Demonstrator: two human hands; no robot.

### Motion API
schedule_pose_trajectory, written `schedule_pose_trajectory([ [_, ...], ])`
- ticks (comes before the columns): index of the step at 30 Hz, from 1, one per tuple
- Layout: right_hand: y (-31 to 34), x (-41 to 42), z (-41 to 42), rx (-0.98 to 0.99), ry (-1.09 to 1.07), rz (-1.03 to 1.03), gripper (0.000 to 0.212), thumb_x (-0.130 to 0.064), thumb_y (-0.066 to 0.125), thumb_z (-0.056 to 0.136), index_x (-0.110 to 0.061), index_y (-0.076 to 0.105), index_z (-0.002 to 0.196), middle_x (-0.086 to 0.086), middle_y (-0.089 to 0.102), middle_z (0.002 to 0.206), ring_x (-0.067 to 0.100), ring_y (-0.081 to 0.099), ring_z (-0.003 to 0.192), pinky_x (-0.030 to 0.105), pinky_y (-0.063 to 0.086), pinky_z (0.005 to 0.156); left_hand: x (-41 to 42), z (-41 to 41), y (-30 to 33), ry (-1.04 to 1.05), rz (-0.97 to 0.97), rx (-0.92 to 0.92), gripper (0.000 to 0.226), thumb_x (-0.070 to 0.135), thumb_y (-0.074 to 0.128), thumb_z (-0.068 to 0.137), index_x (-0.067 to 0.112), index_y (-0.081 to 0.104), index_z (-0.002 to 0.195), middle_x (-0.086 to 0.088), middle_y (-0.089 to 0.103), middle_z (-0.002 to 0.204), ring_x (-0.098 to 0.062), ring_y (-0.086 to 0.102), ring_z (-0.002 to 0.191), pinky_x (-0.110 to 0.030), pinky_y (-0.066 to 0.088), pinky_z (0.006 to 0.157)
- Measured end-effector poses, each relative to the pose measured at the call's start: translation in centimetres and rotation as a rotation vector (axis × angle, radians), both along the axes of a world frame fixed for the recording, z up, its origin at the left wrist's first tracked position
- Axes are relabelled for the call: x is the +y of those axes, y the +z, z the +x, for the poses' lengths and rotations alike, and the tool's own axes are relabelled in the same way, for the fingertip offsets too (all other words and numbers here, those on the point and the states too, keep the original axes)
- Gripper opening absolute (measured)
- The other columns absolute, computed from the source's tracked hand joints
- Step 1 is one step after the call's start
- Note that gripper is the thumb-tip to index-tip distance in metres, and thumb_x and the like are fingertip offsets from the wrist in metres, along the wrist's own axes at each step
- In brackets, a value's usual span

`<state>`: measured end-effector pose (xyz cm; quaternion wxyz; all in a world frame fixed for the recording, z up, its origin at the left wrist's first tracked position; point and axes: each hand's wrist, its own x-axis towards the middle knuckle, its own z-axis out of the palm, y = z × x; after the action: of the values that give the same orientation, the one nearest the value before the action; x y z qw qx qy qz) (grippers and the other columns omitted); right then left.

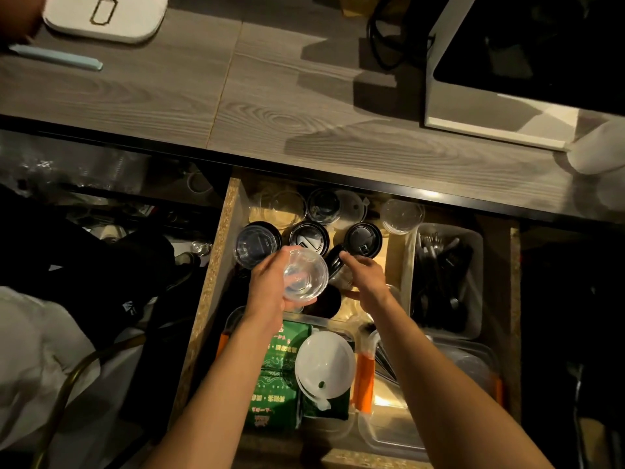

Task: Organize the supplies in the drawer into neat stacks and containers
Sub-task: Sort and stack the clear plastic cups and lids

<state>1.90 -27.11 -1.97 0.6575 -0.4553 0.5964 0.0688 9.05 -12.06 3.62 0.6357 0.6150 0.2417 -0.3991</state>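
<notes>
Left hand [270,286] holds a clear cup [304,277] from below, fingers wrapped round its base, mouth facing up toward the camera, above the middle of the drawer [216,252]. Right hand [367,277] reaches to a tilted black lid [334,264] just right of the cup; index finger extended onto its rim, other fingers curled below. Can't tell whether it has a real grip on it yet or is only touching.

Far end of drawer: black lids [363,239] and clear lids [402,216] in rough rows, some clear ones sitting on black. Cutlery bin [446,275] on the right. Near end: green packet [277,374], white lid [324,363], clear boxes [470,363].

Step looks like sorting lids and cups by type. To do it well:
- pinch the black lid by its edge, lift it straight, drop it flat onto a black stack so it nests
- keep the cup upright, nest it with other clear ones, not on black
- don't sweep the right wrist across the far rows; those stacks look loose
</notes>
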Motion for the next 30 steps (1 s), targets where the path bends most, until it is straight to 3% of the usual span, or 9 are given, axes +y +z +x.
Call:
schedule_pose_trajectory([
  [3, 0.0, -0.1, -0.2, -0.028, -0.006, -0.014, 0.044, -0.021, 0.075, 0.085, -0.010, 0.056, 0.124, 0.011, 0.065, 0.110, 0.021, 0.066, 0.085, 0.031, 0.056, 0.061, 0.0, 0.2, 0.1, -0.009, -0.010, 0.008, 0.018, 0.036, 0.064, 0.094, 0.025, 0.077, 0.098, -0.008, 0.064, 0.121, -0.029, 0.067, 0.107, -0.057, 0.061, 0.068],
  [7, 0.0, 0.2, -0.4, -0.040, 0.130, -0.078, 0.043, -0.014, 0.073, 0.085, -0.006, 0.057, 0.124, 0.013, 0.068, 0.106, 0.025, 0.068, 0.089, 0.040, 0.058, 0.079, 0.0, 0.3, 0.2, 0.000, -0.005, 0.030, 0.023, 0.038, 0.065, 0.093, 0.023, 0.075, 0.107, -0.007, 0.063, 0.123, -0.031, 0.067, 0.109, -0.062, 0.059, 0.073],
  [10, 0.9, 0.1, -0.7, -0.153, 0.044, -0.107, 0.026, -0.009, 0.064, 0.090, -0.007, 0.065, 0.116, 0.011, 0.069, 0.104, 0.021, 0.066, 0.091, 0.044, 0.056, 0.087, 0.0, 0.4, 0.4, 0.009, -0.009, 0.032, 0.024, 0.036, 0.066, 0.093, 0.021, 0.074, 0.111, -0.005, 0.063, 0.122, -0.030, 0.067, 0.108, -0.058, 0.060, 0.071],
  [14, 3.4, -0.4, -1.4, -0.376, -0.036, -0.092, 0.028, -0.007, 0.052, 0.096, -0.008, 0.068, 0.119, 0.012, 0.070, 0.112, 0.020, 0.067, 0.100, 0.029, 0.056, 0.077, 0.1, 0.4, 0.5, 0.028, -0.012, 0.033, 0.030, 0.037, 0.061, 0.097, 0.021, 0.068, 0.121, -0.008, 0.060, 0.127, -0.030, 0.066, 0.110, -0.051, 0.061, 0.064],
  [17, 5.5, -0.5, -2.0, -0.438, -0.049, -0.146, 0.030, -0.005, 0.050, 0.095, -0.009, 0.069, 0.118, 0.011, 0.070, 0.112, 0.019, 0.066, 0.100, 0.029, 0.054, 0.077, -0.6, 0.2, 0.9, 0.038, -0.010, 0.071, 0.035, 0.040, 0.058, 0.099, 0.019, 0.063, 0.127, -0.011, 0.059, 0.124, -0.030, 0.066, 0.107, -0.044, 0.060, 0.058],
  [21, 7.8, -0.9, -3.1, -0.507, -0.131, -0.178, 0.032, -0.010, 0.048, 0.096, -0.016, 0.072, 0.115, 0.011, 0.068, 0.121, 0.025, 0.063, 0.113, 0.039, 0.053, 0.091, -2.2, -0.9, 1.8, 0.004, -0.032, 0.116, 0.025, 0.043, 0.055, 0.100, 0.023, 0.066, 0.110, -0.013, 0.067, 0.113, -0.030, 0.070, 0.099, -0.045, 0.061, 0.063],
  [24, 9.3, -1.3, -4.2, -0.561, -0.191, -0.174, 0.033, -0.017, 0.050, 0.094, -0.017, 0.071, 0.118, 0.013, 0.066, 0.125, 0.030, 0.060, 0.117, 0.035, 0.051, 0.089, -3.3, -1.8, 1.8, -0.020, -0.038, 0.093, 0.031, 0.044, 0.051, 0.102, 0.023, 0.068, 0.118, -0.010, 0.065, 0.124, -0.031, 0.069, 0.104, -0.046, 0.061, 0.065],
  [27, 10.3, -1.7, -5.7, -0.601, -0.237, -0.140, 0.031, -0.014, 0.049, 0.094, -0.021, 0.073, 0.112, 0.005, 0.070, 0.117, 0.022, 0.065, 0.107, 0.030, 0.051, 0.081, -4.3, -3.0, 2.1, -0.062, -0.001, 0.024, 0.023, 0.036, 0.052, 0.102, 0.028, 0.072, 0.108, -0.007, 0.063, 0.127, -0.032, 0.067, 0.108, -0.040, 0.060, 0.061],
  [30, 10.8, -2.3, -6.9, -0.626, -0.285, -0.094, 0.033, -0.009, 0.045, 0.097, -0.019, 0.067, 0.119, 0.007, 0.071, 0.116, 0.024, 0.067, 0.107, 0.038, 0.053, 0.088, -5.1, -4.1, 2.6, -0.076, -0.002, -0.015, 0.016, 0.036, 0.054, 0.102, 0.032, 0.069, 0.098, -0.005, 0.061, 0.124, -0.031, 0.065, 0.110, -0.042, 0.062, 0.063],
])
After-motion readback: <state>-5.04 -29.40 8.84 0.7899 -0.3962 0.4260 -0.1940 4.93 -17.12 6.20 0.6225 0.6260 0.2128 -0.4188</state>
